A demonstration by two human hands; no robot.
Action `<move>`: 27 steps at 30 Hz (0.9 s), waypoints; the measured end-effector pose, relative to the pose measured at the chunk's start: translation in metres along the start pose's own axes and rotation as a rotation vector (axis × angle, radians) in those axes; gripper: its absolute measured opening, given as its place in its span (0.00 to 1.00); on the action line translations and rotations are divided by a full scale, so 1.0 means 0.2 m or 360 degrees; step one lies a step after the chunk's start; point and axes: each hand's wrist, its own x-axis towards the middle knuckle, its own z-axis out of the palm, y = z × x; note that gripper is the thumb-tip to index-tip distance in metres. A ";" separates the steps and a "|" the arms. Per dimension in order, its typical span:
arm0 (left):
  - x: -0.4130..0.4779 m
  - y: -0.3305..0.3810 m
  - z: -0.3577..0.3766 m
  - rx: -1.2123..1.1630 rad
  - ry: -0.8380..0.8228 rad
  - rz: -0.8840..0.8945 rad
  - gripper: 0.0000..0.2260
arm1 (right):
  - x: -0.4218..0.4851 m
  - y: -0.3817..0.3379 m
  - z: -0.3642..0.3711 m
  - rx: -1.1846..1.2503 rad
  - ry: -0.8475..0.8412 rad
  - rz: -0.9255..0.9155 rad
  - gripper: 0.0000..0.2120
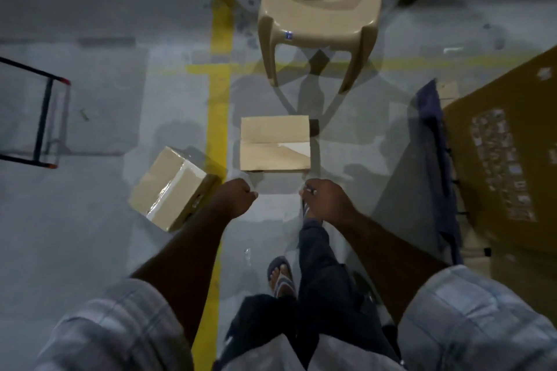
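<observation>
Plastic chair [319, 9]: beyond.
Centre box [275, 143]: on the floor just ahead of your hands, flaps closed.
Taped box [170, 187]: tilted, to your left.
Left hand [238, 197]: curled; I cannot tell whether it holds anything.
Right hand [327, 200]: grips a small dark tool [310, 190].
Step, likely: approaching the centre box. Next: stoop to it.

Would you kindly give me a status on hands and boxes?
Left hand fisted; right hand grips thin dark object. Centre box and left box untouched. Chair beyond.
</observation>
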 end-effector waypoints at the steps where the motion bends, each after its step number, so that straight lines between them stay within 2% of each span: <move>1: 0.12 -0.01 0.00 -0.0012 -0.0008 -0.0058 0.18 | 0.13 0.01 -0.01 -0.0018 -0.0019 -0.0005 0.18; 3: 0.38 -0.04 0.04 -0.0051 0.0010 -0.0151 0.17 | 0.40 0.05 -0.02 -0.0037 -0.0010 -0.0007 0.19; 9: 1.21 -0.22 0.31 0.0006 -0.0042 -0.0339 0.25 | 1.28 0.28 0.23 -0.0048 -0.0063 0.0088 0.25; 11: 1.46 -0.33 0.43 0.0011 -0.0068 -0.0394 0.30 | 1.50 0.36 0.36 -0.0108 -0.0127 0.0126 0.26; 13: 1.66 -0.45 0.56 -0.0036 -0.0061 -0.0414 0.37 | 1.68 0.45 0.48 -0.0150 -0.0123 0.0183 0.30; 15: 1.79 -0.57 0.67 -0.0081 -0.0041 -0.0425 0.39 | 1.80 0.53 0.58 -0.0201 -0.0118 0.0252 0.35; 18: 1.89 -0.68 0.76 -0.0269 -0.0006 -0.0450 0.37 | 1.89 0.59 0.66 -0.0188 -0.0199 0.0279 0.35; 21: 1.91 -0.72 0.79 -0.0281 0.0012 -0.0334 0.36 | 1.91 0.59 0.69 -0.0100 -0.0086 0.0258 0.32; 24: 1.83 -0.68 0.72 -0.0409 0.0092 -0.0271 0.35 | 1.81 0.49 0.62 -0.0234 0.0052 0.0269 0.31; 27: 1.64 -0.61 0.54 -0.0461 0.0218 -0.0191 0.37 | 1.63 0.33 0.44 -0.0491 0.0152 0.0152 0.32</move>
